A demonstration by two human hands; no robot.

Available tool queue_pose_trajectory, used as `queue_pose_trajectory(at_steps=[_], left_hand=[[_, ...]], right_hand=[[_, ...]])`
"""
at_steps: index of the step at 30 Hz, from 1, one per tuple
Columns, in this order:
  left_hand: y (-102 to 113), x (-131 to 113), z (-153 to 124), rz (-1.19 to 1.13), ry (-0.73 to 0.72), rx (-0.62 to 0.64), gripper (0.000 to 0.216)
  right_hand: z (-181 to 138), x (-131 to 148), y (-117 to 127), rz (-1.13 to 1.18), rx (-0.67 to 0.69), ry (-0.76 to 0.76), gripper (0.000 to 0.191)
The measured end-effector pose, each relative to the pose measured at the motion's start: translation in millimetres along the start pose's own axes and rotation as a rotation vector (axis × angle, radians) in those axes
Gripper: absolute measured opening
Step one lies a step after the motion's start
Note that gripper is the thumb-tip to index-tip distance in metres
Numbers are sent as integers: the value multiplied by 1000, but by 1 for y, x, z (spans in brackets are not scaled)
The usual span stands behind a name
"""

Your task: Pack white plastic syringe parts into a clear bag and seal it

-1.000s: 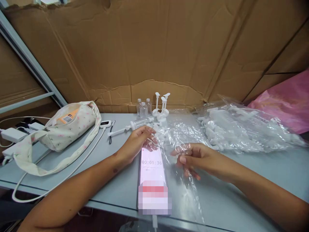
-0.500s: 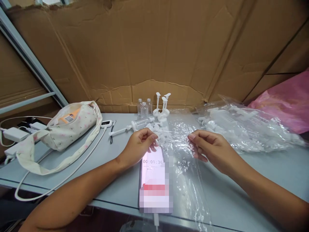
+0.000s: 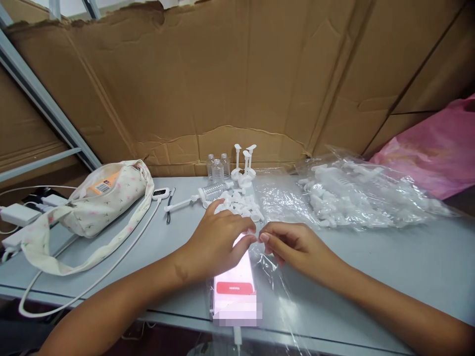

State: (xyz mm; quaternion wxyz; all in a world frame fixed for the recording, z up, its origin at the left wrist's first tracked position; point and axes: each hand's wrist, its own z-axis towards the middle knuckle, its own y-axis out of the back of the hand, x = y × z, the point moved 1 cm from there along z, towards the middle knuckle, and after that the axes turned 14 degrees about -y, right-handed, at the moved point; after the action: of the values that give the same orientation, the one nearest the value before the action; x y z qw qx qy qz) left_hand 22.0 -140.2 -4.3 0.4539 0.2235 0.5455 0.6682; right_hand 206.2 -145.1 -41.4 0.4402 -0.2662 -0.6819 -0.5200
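The left hand and right hand are facing each other, fingertips bunching; whether either is gripping film cannot be told. The clear plastic bag is lying beside 1 phone, overhanging the table's front edge. Hazard, in judgement: snagging film could be scattering loose white parts or toppling 3 bottles.

Brown cardboard backs a grey table; floor apparently dark reddish.
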Motion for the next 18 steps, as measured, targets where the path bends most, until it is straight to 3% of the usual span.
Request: queue_pose_trajectory(at_steps=[5, 10, 18], left_hand=[[1, 2, 1, -60, -15, 37, 21], [-7, 2, 4, -113, -72, 5, 20], [-1, 8, 7, -100, -92, -9, 23]], right_hand=[[-2, 3, -3, -103, -40, 56, 35], [-4, 6, -4, -45, -8, 63, 39], [-6, 13, 14, -65, -61, 87, 41]])
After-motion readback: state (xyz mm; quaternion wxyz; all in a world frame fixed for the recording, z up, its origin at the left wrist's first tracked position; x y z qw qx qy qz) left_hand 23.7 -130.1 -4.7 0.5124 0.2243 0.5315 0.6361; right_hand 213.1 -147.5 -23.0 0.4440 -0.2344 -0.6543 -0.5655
